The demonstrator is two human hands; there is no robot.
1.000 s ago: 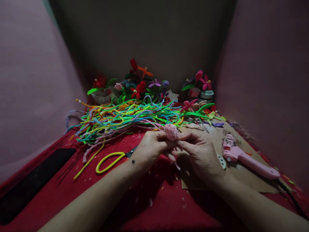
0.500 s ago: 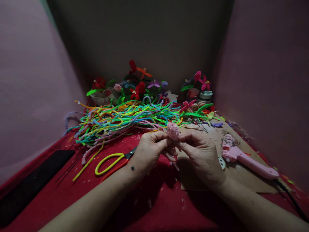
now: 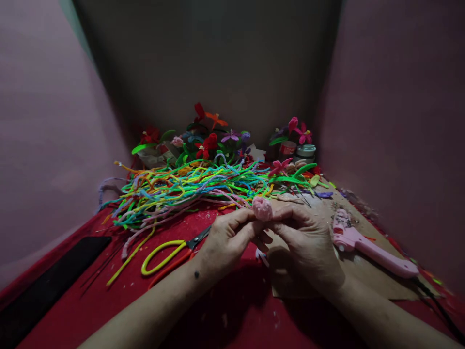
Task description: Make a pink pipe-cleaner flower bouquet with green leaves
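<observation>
Two hands (image 3: 221, 242) (image 3: 308, 242), fingers (image 3: 247, 231) pinching a fuzzy pink bud (image 3: 262, 208) (rounded), tangled chenille stems (image 3: 189, 186) beyond

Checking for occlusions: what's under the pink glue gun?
Brown cardboard shows around the pink glue gun. The part directly beneath is covered; can't tell whether anything else lies there.

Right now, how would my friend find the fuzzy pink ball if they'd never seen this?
Find the big string pile, then look below its right end. There, the left hand and right hand pinch the fuzzy pink ball between them. Unlike the long pink glue gun lying farther right, it's round, fuzzy and held up.
</observation>
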